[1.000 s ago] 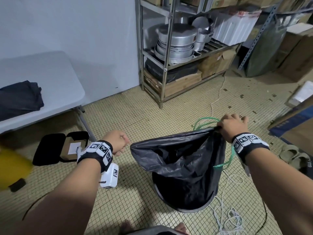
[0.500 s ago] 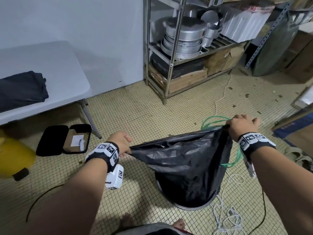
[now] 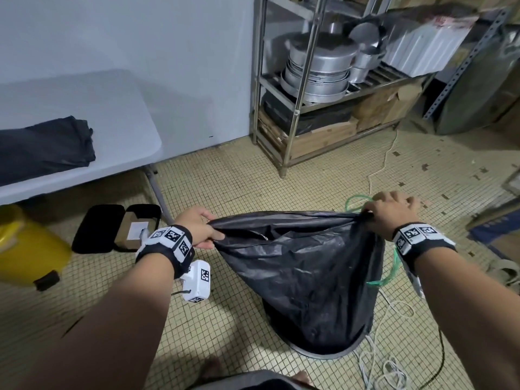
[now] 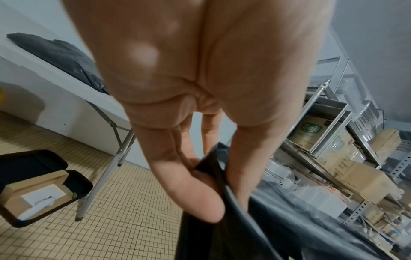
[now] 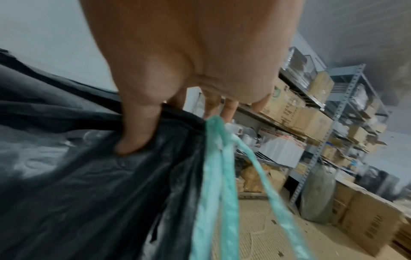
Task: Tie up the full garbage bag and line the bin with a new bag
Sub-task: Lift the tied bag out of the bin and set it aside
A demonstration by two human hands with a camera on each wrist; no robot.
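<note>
With our left hand (image 3: 198, 228) and right hand (image 3: 389, 212) each pinching opposite rim corners of the black garbage bag (image 3: 304, 266) above the bin (image 3: 323, 351), we risk tearing the taut plastic.

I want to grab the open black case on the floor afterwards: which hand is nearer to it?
Left. The left hand pinches the garbage bag edge just right of the black case; the right hand grips the bag's far edge, across it.
</note>
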